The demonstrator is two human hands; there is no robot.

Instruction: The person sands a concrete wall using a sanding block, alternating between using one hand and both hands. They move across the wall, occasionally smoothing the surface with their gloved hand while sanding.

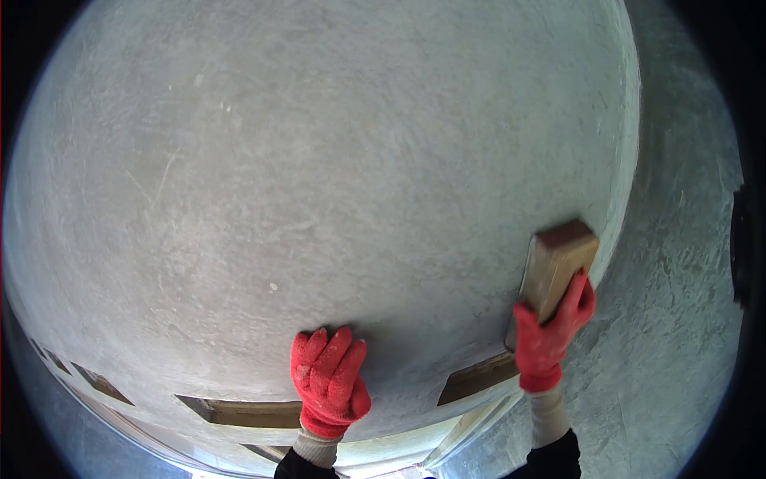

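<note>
Right hand point(550, 339): around the block point(557, 267), pinching it, thumb on one side and fingers on the other.
Block: up at the grey surface point(359, 199), just beside its right-hand edge point(637, 120); can't tell if the whole face touches.
Left hand point(329, 377): fingers close together, slightly bent, seemingly resting on the grey surface; holds nothing. Good brace, I'd say.
Pressure: best light and even, face flat.
Edge: tipping the block here could chip it.
Recess point(476, 380): near my right hand; mind its rim.
</note>
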